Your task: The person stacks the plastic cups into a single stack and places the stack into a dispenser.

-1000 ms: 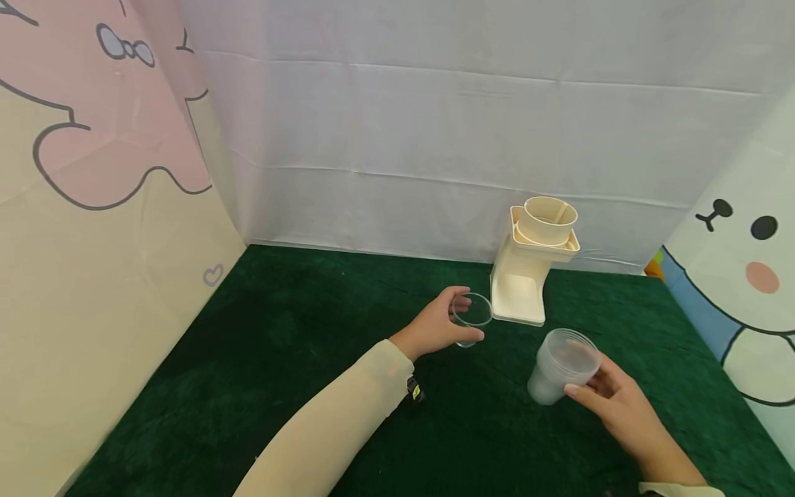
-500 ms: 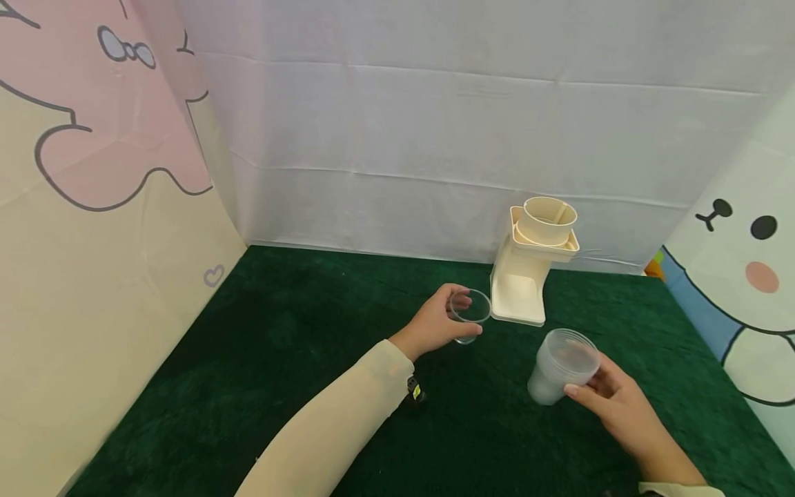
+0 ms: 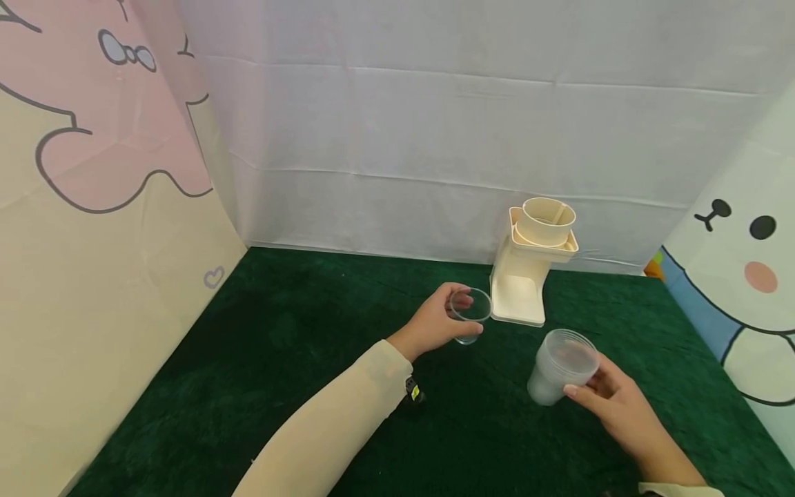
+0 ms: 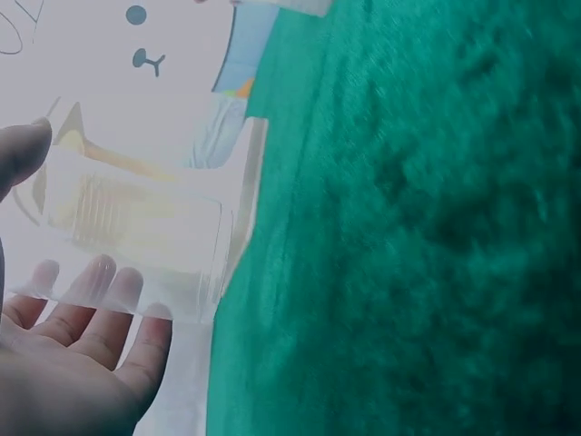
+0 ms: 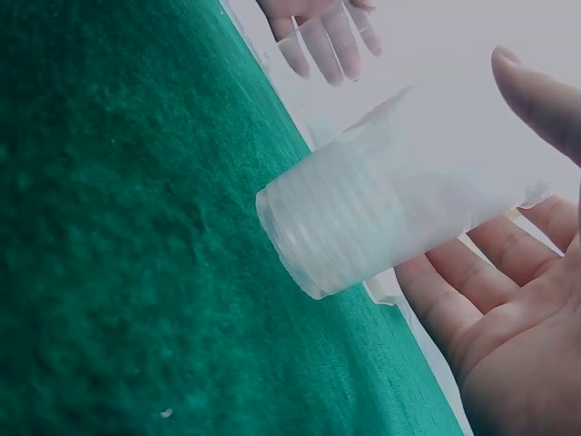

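A single clear plastic cup [image 3: 470, 310] stands upright in my left hand [image 3: 435, 324], gripped between the thumb and the curled fingers. In the left wrist view, the fingers wrap beneath the see-through wall of this cup [image 4: 136, 236]. My right hand [image 3: 621, 407] holds a stack of nested translucent cups [image 3: 562, 366] by its right side, thumb in front. The right wrist view shows the stack's ridged lower part [image 5: 336, 218], with the fingers along its side. A cream-coloured stand [image 3: 520, 293] is just beyond and right of the single cup.
On top of the stand sits a round cream ring-shaped holder [image 3: 546, 222]. Dark green cloth [image 3: 310, 345] covers the tabletop. A white sheet [image 3: 397, 138] hangs behind it, and printed cartoon panels rise at the left [image 3: 124, 276] and right [image 3: 745, 310].
My left hand has moved very slightly away from me with the single cup. The right hand and the stack stay in place.
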`<state>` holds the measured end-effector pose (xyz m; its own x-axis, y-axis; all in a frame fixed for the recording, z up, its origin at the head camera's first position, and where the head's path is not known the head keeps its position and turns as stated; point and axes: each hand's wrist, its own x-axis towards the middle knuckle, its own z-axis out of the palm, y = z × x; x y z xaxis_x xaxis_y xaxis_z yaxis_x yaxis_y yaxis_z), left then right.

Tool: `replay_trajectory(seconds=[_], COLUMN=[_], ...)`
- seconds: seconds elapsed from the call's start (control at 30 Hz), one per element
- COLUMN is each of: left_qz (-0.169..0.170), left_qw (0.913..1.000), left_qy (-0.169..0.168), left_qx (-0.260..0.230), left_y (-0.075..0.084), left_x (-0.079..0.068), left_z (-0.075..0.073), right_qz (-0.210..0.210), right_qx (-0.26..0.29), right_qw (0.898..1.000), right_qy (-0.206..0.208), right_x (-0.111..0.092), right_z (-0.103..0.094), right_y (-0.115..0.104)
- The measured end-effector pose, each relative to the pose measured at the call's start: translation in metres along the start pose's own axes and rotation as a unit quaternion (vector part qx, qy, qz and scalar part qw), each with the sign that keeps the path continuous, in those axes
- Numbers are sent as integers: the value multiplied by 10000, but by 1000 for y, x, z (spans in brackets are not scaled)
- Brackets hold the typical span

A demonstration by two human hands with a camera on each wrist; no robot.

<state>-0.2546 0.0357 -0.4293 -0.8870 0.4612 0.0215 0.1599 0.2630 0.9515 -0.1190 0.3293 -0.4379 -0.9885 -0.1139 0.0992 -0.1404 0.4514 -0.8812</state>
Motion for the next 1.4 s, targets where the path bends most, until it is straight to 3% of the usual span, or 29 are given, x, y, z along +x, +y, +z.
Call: replay_trajectory(seconds=[0.37, 0.67, 1.03, 1.4], left_qz=[173, 407, 825, 1190], left_qw=[9993, 9956, 9905, 9808], left_qy=[-277, -638, -1009, -1470], left_qx=[-185, -549, -433, -482], left_y=[13, 38, 69, 88], left_x=[0, -9, -16, -15], left_z=[2, 5, 9, 10], right_qz=[95, 141, 166, 8], right_qx=[-79, -73, 112, 372], right_qw=[9999, 9999, 9998, 9993], right_qy=[8, 15, 2, -64], right_x=[0, -1, 0, 0], right_z=[-1, -1, -1, -2], right_y=[2, 0, 0, 1])
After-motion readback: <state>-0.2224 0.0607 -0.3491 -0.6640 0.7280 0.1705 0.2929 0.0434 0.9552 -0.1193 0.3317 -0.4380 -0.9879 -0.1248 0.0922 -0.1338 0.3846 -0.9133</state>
